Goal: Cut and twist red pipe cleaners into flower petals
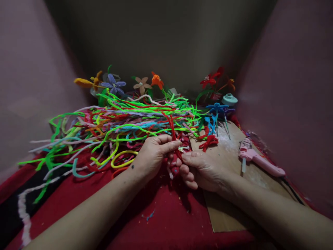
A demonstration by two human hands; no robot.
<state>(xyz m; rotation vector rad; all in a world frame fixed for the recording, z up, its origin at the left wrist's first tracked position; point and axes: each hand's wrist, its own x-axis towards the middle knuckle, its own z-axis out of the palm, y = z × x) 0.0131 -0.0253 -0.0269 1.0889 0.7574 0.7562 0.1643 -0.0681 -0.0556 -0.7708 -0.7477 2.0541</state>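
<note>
Several red fuzzy stems [172, 125] stand up between my two hands near the middle of the view. My left hand [156, 150] pinches them between thumb and fingers. Lower down and to the right, my right hand [199, 168] pinches the bottom part of the red stems, its other fingers curled. Behind my hands spreads a big pile of fuzzy stems [135, 116] in green, pink, blue, orange and other colours. A small red looped piece [210, 141] lies just beyond my right hand.
A pink glue gun [262, 162] rests on the cardboard [226, 215] at the right. Blue and purple flowers [218, 108] and a pale blue round object [229, 99] are behind it. More fuzzy flowers [113, 83] stand at the back. Red cloth [156, 225] covers the surface.
</note>
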